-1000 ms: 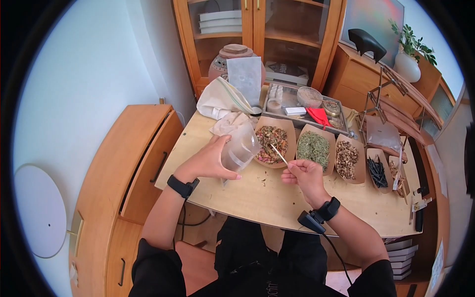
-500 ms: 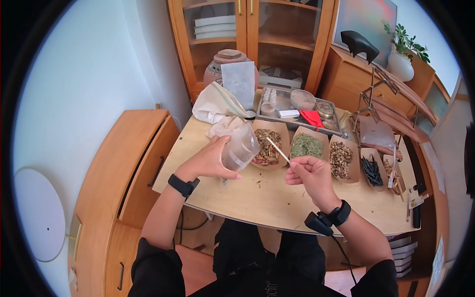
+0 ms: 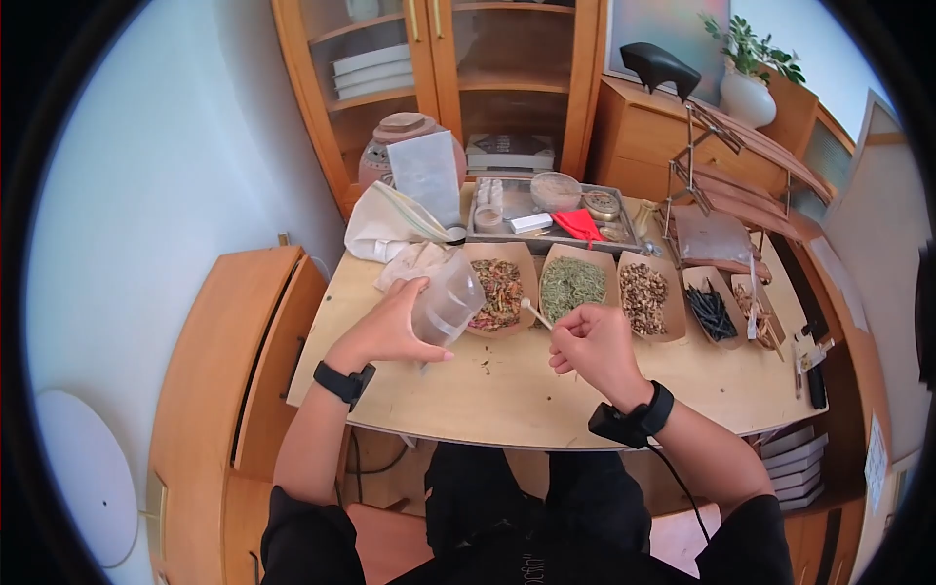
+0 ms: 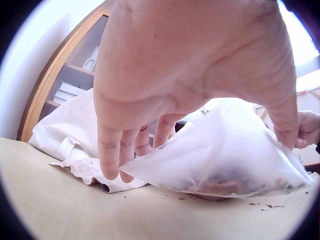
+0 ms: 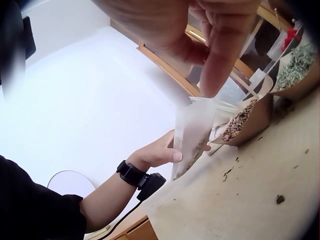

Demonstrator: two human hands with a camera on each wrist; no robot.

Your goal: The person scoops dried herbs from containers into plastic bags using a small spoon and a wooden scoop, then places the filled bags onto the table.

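Table (image 3: pixel 507 405) edge curving below both hands, left hand (image 3: pixel 392 325) spread wide gripping translucent bag (image 3: pixel 448 297) left of centre, right hand (image 3: pixel 597 349) tightly pinching pale stick (image 3: pixel 537 314), tip upper left.

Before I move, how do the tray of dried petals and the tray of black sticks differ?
The petal tray is wider; the stick tray is narrower. The petal tray holds a loose red, green and tan mix; the stick tray holds long, dark pieces. The petal tray is at the row's left end, beside the translucent bag; the stick tray is farther right. Both are open, brown and on the table.
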